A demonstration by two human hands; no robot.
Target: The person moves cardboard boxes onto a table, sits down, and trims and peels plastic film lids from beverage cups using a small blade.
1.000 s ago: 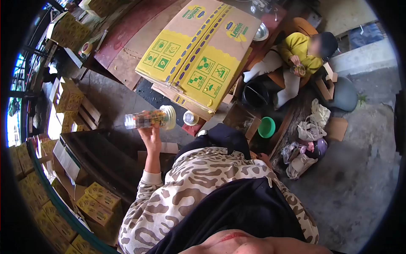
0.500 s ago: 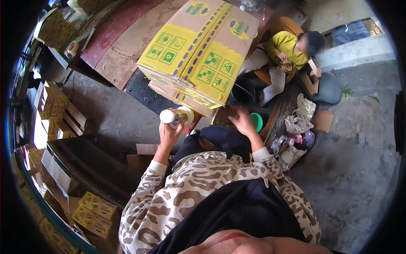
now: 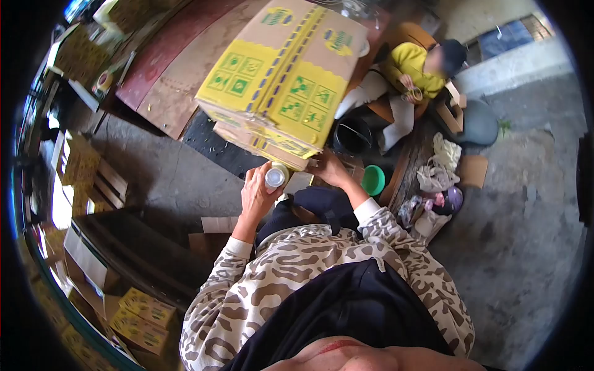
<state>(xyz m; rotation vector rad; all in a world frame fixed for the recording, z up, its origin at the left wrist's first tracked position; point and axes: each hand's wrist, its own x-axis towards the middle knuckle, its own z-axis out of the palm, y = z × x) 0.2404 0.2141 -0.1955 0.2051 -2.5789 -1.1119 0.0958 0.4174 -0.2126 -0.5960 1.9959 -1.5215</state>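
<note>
Left hand (image 3: 253, 188) wrapped round white-ended jar (image 3: 275, 179). Yellow carton (image 3: 281, 80) just beyond that grip. Right hand (image 3: 329, 169) by carton's near corner, fingertips obscured, hold unclear; green bowl (image 3: 373, 180) to its right.

The person wears a cream long-sleeved fabric top (image 3: 291, 256) printed all over with irregular, rounded brown blotches, its left sleeve (image 3: 216, 281) and right sleeve (image 3: 391, 226) in the same pattern and ending in plain pale cuffs (image 3: 367, 210) at the bare left hand (image 3: 255, 190) and bare right hand (image 3: 330, 169). At the near end, a broad piece of plain black cloth (image 3: 337, 297) lies over the chest, with a small pale tab (image 3: 380, 264) by its far right corner. Dark navy cloth legwear (image 3: 322, 199) shows beyond the top's far edge.
</note>
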